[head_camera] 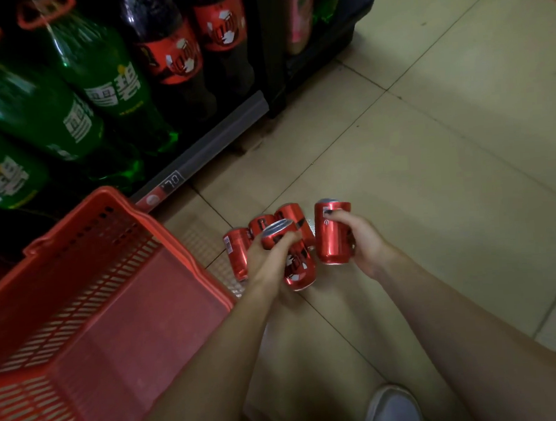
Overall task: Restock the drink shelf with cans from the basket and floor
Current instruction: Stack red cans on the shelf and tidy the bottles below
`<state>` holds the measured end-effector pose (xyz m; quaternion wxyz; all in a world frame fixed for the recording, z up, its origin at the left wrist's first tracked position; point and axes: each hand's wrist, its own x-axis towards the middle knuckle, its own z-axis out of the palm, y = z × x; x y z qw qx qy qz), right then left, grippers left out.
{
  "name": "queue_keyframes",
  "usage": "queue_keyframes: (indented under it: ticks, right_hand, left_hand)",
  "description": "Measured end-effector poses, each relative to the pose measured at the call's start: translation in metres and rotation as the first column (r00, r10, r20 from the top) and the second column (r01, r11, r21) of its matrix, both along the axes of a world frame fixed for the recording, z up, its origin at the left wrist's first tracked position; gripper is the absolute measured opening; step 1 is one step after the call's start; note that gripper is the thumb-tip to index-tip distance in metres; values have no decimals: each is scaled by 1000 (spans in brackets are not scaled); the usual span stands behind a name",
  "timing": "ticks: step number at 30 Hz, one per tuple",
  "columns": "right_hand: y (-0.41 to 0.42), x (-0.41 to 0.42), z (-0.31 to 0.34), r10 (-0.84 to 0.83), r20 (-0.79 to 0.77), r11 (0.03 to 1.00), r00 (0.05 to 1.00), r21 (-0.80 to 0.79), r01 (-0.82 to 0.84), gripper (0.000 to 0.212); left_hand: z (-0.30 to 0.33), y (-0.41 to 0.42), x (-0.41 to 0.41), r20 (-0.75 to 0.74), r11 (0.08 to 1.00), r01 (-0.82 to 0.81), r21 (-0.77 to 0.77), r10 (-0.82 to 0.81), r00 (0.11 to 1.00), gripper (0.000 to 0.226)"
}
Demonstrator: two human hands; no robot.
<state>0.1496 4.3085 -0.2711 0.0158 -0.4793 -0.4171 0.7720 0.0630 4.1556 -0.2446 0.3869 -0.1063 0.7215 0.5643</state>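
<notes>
Several red cans stand bunched on the tiled floor beside the red basket (189,264). My left hand (266,253) grips one red can (298,264), its fingers curled over the top. My right hand (359,238) holds another red can (332,236) upright, fingers wrapped round it. Three more cans stand behind them: one at the left (236,248), one in the middle (259,224) and one further right (291,214). The basket's inside shows no cans. The low drink shelf (201,150) runs across the upper left.
Large green bottles (100,87) and dark cola bottles (176,54) fill the bottom shelf. A price tag (168,187) sits on the shelf rail. A dark upright post (272,80) ends the shelf. My grey shoe (393,408) is at the bottom. Beige tiles spread to the right.
</notes>
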Motion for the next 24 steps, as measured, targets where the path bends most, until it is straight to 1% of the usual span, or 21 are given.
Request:
queue_keyframes:
  ticks: [2, 4, 5, 9, 11, 15, 18, 21, 24]
  right_hand:
    - [0, -3, -7, 39, 24, 999, 999, -28, -39, 42]
    - [4, -6, -14, 69, 54, 997, 996, -19, -68, 38]
    - [6, -7, -19, 81, 70, 997, 994, -4, -81, 38]
    - [21, -18, -32, 157, 127, 984, 979, 61, -166, 50]
    - [30, -27, -35, 195, 132, 977, 972, 55, -204, 49]
    - [38, -45, -40, 269, 81, 963, 960, -36, -267, 47]
    - [38, -52, -46, 288, 34, 946, 957, -164, -279, 37]
    - [44, -51, -53, 278, 4, 928, 960, -259, -268, 41]
    - [50, -42, -61, 279, 39, 921, 959, -294, -256, 47]
  left_hand:
    - [-4, 5, -1, 8, 1000, 15, -12, -15, 1000, 25]
    - [-7, 14, -6, 14, 998, 52, -17, -52, 999, 17]
    - [-9, 19, -9, 22, 997, 68, -22, -68, 997, 17]
    - [-18, 39, -23, 101, 994, 108, -35, -104, 989, 32]
    - [-23, 46, -28, 134, 992, 119, -43, -112, 985, 37]
    - [-31, 55, -36, 143, 992, 116, -40, -109, 984, 49]
    - [-41, 57, -41, 166, 996, 87, -22, -82, 983, 41]
    - [-53, 60, -45, 232, 995, 93, 18, -95, 968, 62]
    - [-64, 60, -40, 263, 995, 99, 15, -100, 960, 70]
